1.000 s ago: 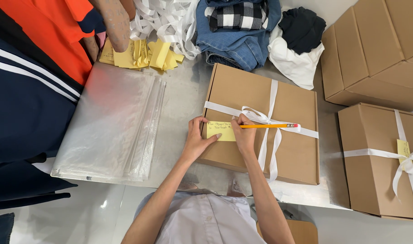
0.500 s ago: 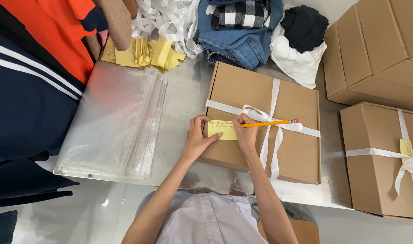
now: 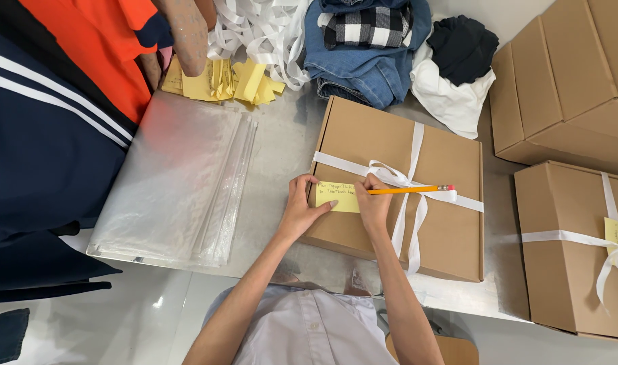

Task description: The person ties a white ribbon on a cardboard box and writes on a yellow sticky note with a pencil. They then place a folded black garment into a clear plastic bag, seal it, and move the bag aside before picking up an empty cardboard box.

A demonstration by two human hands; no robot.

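We see a brown box in the middle of the frame, sitting on a shiny grey tabletop. A white ribbon is tied around it with a bow on top. A small yellow note lies on the lid, near the left edge of the box.

The left hand rests on the box with its fingers spread a little, pressing down on the left side of the note. The right hand is just right of the note, and its fingers are pinching an orange pencil (the pink rubber end points to the right). The pencil tip touches the note.

On the left of the frame lies a stack of clear plastic bags. Above them, in the upper left, we see a heap of yellow notes. Folded clothes sit at the top. More brown boxes stand on the right, one tied with ribbon too. Another person in an orange top stands at the upper left.
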